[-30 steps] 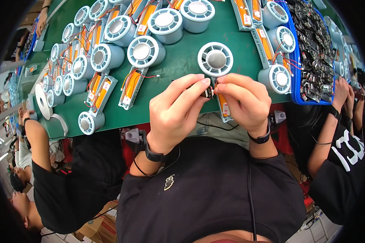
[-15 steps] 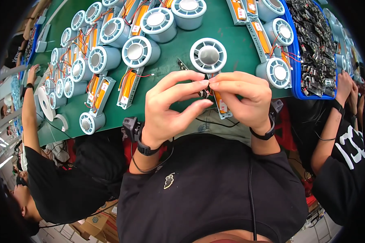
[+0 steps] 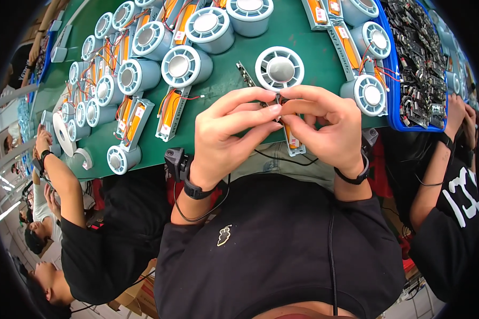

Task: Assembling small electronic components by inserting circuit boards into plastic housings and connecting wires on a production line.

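Observation:
My left hand (image 3: 231,125) is closed, its thumb and fingers pinching a narrow dark circuit board (image 3: 245,74). One end of the board sticks out beyond the index finger. Fingertip to fingertip with it, my right hand (image 3: 322,117) pinches what looks like a thin wire; its end is hidden between the fingers. Just past the hands, a light blue round fan (image 3: 280,69) with a silver hub faces up. Its handle, with an orange battery (image 3: 291,139) inside, runs toward me beneath my fingers and is partly covered by them.
Rows of similar fan units (image 3: 181,66) with loose wires lie at left. More fans (image 3: 369,94) stand at right, beside a blue bin (image 3: 393,114) heaped with circuit boards. White tape rolls (image 3: 64,133) lie at far left. Co-workers sit close on both sides.
Both hands stay together, with the fingertips shifted slightly up and the circuit board's end tilted more upright. The co-worker at left has bent an arm back toward the table edge.

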Demonstrator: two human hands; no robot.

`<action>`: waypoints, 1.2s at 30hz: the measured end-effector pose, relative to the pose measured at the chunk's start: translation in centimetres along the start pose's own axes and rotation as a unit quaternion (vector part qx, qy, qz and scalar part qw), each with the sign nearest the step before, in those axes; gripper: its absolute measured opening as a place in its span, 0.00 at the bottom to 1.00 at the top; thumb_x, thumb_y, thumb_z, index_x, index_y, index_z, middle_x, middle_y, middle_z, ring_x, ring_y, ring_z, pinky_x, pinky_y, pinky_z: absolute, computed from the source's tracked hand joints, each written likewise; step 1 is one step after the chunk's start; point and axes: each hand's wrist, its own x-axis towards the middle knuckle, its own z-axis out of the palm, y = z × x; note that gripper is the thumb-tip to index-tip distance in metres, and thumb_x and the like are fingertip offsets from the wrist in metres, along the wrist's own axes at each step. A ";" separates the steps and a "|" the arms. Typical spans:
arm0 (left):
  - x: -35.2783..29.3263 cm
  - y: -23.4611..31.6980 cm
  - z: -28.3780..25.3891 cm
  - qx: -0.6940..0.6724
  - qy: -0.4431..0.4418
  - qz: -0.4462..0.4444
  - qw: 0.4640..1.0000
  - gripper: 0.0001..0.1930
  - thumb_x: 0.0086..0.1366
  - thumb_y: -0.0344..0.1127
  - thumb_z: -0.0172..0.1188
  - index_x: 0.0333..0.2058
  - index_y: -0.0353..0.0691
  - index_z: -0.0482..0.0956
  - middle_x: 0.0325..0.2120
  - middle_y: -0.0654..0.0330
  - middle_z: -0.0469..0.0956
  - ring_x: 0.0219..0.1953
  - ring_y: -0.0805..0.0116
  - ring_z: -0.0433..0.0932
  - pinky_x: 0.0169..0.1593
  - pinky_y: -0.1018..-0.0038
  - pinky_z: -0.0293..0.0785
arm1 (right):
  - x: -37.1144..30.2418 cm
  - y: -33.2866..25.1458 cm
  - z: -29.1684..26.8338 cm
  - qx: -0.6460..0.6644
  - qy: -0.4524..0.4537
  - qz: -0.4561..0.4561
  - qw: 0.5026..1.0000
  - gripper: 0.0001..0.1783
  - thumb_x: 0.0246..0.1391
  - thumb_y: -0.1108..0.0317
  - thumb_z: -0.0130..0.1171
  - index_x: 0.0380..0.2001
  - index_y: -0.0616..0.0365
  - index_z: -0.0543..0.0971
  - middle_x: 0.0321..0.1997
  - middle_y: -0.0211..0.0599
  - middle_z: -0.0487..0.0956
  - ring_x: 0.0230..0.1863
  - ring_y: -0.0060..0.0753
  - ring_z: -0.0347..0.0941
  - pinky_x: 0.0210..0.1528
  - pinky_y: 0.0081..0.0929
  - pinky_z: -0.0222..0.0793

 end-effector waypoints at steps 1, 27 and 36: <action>-0.1 0.1 0.3 0.009 0.014 0.006 1.000 0.19 0.52 0.13 0.70 0.44 0.33 0.87 0.50 0.48 0.80 0.44 0.60 0.86 0.46 0.71 0.88 | -0.2 -0.2 0.1 -0.010 -0.001 0.016 1.000 0.22 0.52 0.87 0.63 0.51 0.66 0.82 0.35 0.35 0.88 0.21 0.07 0.67 0.23 0.11 0.60; -0.4 1.6 0.9 0.198 0.041 0.053 0.978 0.23 0.53 0.23 0.76 0.49 0.38 0.84 0.39 0.58 0.82 0.31 0.69 0.84 0.32 0.76 0.79 | -3.1 -0.6 -1.0 -0.088 0.009 -0.056 0.994 0.07 0.59 0.79 0.58 0.41 0.68 0.80 0.29 0.37 0.83 0.31 0.22 0.80 0.35 0.20 0.73; 3.5 4.7 -0.1 0.190 -0.092 -0.030 0.977 0.19 0.57 0.23 0.68 0.48 0.41 0.81 0.38 0.59 0.80 0.42 0.62 0.80 0.41 0.69 0.75 | -1.8 -1.5 -2.3 -0.155 -0.124 0.080 0.977 0.07 0.62 0.70 0.62 0.37 0.64 0.76 0.25 0.39 0.79 0.25 0.31 0.77 0.27 0.30 0.67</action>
